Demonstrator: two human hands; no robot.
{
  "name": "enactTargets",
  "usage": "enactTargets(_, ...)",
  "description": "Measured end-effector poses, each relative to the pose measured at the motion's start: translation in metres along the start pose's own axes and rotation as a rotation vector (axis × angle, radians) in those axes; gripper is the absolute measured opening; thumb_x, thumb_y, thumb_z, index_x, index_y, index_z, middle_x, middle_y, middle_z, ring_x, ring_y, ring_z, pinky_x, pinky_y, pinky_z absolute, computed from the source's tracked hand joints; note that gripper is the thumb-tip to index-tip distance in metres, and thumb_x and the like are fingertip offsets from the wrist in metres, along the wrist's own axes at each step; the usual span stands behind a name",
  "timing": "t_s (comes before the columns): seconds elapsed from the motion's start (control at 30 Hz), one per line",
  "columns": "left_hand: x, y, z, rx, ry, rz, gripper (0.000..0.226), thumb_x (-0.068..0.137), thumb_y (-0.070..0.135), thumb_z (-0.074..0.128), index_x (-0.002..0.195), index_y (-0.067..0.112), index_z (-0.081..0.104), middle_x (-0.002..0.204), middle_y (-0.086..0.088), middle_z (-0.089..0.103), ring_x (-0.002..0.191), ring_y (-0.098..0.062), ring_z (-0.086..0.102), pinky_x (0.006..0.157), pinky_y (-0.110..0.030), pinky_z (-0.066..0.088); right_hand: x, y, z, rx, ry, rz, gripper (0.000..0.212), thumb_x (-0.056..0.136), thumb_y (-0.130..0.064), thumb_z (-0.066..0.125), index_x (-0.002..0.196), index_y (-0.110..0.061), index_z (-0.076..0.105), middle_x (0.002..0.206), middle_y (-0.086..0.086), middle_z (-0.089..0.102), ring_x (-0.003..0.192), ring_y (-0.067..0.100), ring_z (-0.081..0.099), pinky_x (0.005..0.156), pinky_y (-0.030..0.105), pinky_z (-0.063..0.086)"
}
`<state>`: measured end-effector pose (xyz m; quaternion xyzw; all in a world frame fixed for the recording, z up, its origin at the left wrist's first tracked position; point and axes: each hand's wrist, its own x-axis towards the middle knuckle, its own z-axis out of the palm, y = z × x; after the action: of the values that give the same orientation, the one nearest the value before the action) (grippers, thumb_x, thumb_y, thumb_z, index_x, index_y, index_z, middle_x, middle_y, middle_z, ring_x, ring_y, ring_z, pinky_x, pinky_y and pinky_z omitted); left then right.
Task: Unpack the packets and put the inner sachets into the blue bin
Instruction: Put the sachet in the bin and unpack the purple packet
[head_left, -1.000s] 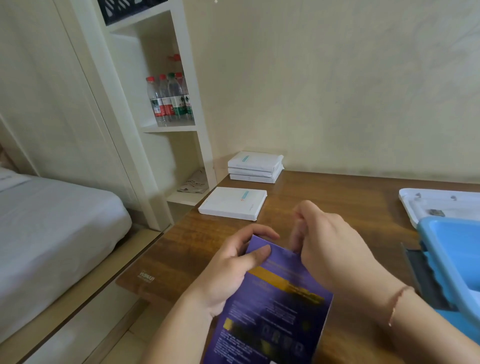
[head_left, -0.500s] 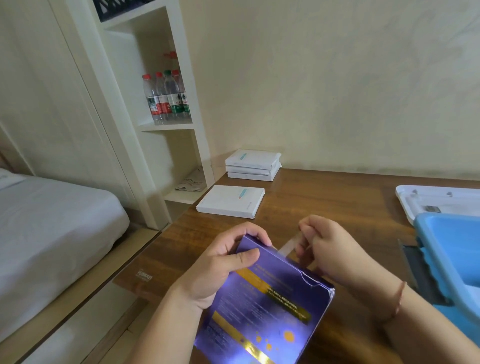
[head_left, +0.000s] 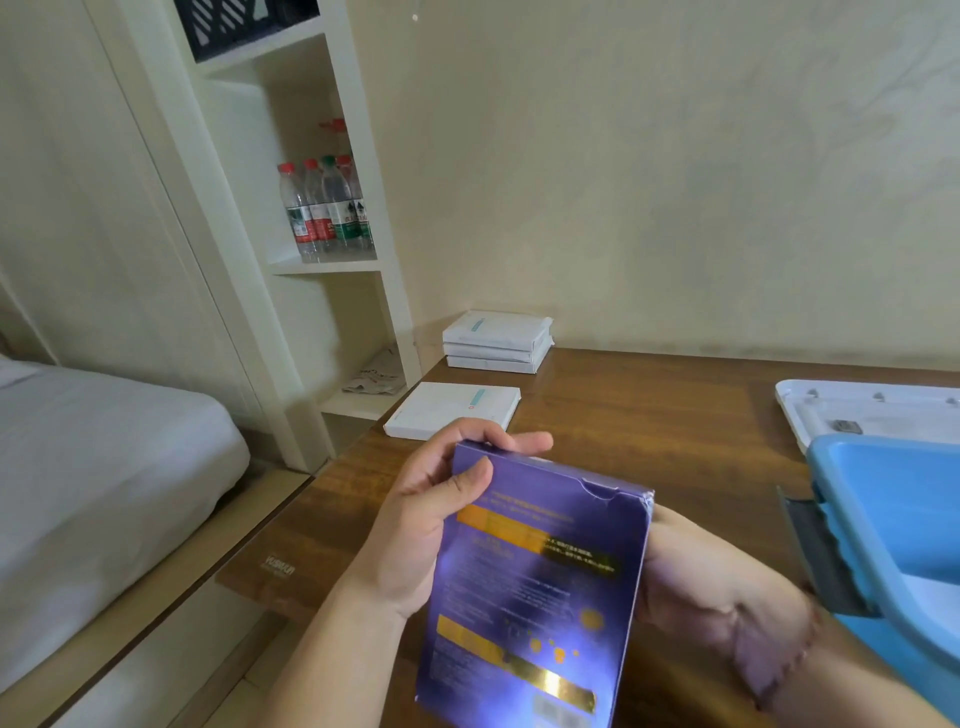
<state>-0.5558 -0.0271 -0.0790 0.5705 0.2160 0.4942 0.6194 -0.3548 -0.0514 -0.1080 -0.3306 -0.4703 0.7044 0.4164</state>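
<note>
The purple packet (head_left: 535, 587) stands nearly upright over the worktop's (head_left: 649, 415) near edge, gripped at its upper left corner by the left hand (head_left: 431, 514), thumb on the face and fingers curled over the top. The right hand (head_left: 727, 603) lies mostly behind the packet (its grip cannot be told). The blue bin (head_left: 893, 519) sits at right. Farther back lie one white packet (head_left: 452, 410) and a stack (head_left: 496, 342) by the wall.
</note>
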Motion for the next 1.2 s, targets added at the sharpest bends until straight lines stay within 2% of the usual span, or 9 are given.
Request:
enactTargets(0.07,0.001,0.001,0.001,0.03,0.025,0.0,0.013,0.083,0.015,0.064,0.096,0.013,0.063,0.112,-0.02,0.068,0.092,-0.035,0.068,0.075,-0.039,0.057,-0.003,0.001,0.003,0.075,0.0,-0.001,0.053,0.054,-0.02,0.088,0.106,-0.018,0.077,0.112,0.017,0.071,0.095,0.032,0.07,0.084,0.049,0.055)
enactTargets(0.13,0.002,0.002,0.002,0.067,0.063,0.015,0.013,0.078,0.016,0.069,0.091,0.016,0.067,0.097,-0.018,0.065,0.08,-0.029,0.065,0.067,-0.034,0.054,-0.004,0.009,-0.001,0.191,0.007,0.047,0.069,0.043,-0.027,0.097,0.107,-0.011,0.076,0.111,0.02,0.071,0.096,0.034,0.07,0.087,0.05,0.055)
enactTargets(0.23,0.003,0.002,0.002,0.058,0.091,0.024,0.011,0.079,0.012,0.065,0.089,0.017,0.067,0.094,-0.02,0.06,0.076,-0.028,0.062,0.066,-0.033,0.052,-0.004,0.016,-0.002,0.182,0.177,0.082,0.048,0.072,-0.028,0.076,0.114,-0.005,0.072,0.12,0.025,0.066,0.112,0.044,0.06,0.104,0.061,0.041)
enactTargets(0.3,0.004,0.002,0.001,0.046,0.111,0.04,0.012,0.08,0.012,0.062,0.089,0.017,0.067,0.096,-0.022,0.061,0.079,-0.032,0.061,0.068,-0.035,0.051,-0.004,0.02,-0.004,0.172,0.388,-0.036,0.034,0.091,-0.023,0.057,0.109,0.002,0.069,0.103,0.024,0.069,0.089,0.038,0.062,0.081,0.051,0.054)
enactTargets(0.4,0.006,0.004,0.001,0.033,0.11,0.102,0.012,0.082,0.01,0.059,0.09,0.016,0.067,0.104,-0.023,0.068,0.088,-0.037,0.065,0.073,-0.039,0.055,-0.009,-0.008,0.009,0.122,0.627,-0.459,0.033,0.09,-0.039,0.056,0.085,-0.007,0.065,0.08,0.015,0.063,0.065,0.025,0.056,0.052,0.033,0.047)
enactTargets(0.53,0.014,0.009,0.004,0.134,0.137,0.24,0.014,0.085,0.014,0.057,0.096,0.017,0.066,0.109,-0.018,0.069,0.097,-0.035,0.067,0.075,-0.038,0.057,-0.02,-0.046,0.032,-0.273,0.57,-0.804,0.031,0.088,-0.047,0.063,0.092,-0.016,0.07,0.086,0.003,0.071,0.077,0.016,0.067,0.065,0.025,0.057)
enactTargets(0.77,0.017,-0.002,0.005,0.319,0.184,0.403,0.024,0.089,0.025,0.06,0.108,0.01,0.059,0.121,-0.009,0.066,0.113,-0.037,0.06,0.084,-0.041,0.056,-0.014,-0.053,0.026,-0.785,0.523,-0.704,0.016,0.082,-0.036,0.068,0.097,-0.033,0.069,0.097,-0.019,0.071,0.1,0.006,0.065,0.081,0.029,0.059)
enactTargets(1.03,0.015,-0.018,0.001,0.331,0.325,0.418,0.026,0.08,0.04,0.063,0.106,0.036,0.064,0.107,-0.002,0.069,0.1,-0.03,0.066,0.075,-0.036,0.058,-0.007,-0.05,0.021,-0.88,0.498,-0.72,0.014,0.083,-0.031,0.068,0.092,-0.042,0.068,0.091,-0.023,0.071,0.099,0.002,0.065,0.076,0.025,0.06)
enactTargets(1.2,0.015,-0.02,0.003,0.432,0.419,0.46,0.052,0.073,0.059,0.072,0.114,0.029,0.058,0.109,-0.002,0.066,0.098,-0.029,0.066,0.069,-0.029,0.058,-0.005,-0.054,0.027,-0.931,0.564,-0.799,0.009,0.081,-0.047,0.059,0.089,-0.049,0.063,0.083,-0.027,0.069,0.089,0.0,0.067,0.066,0.018,0.057)
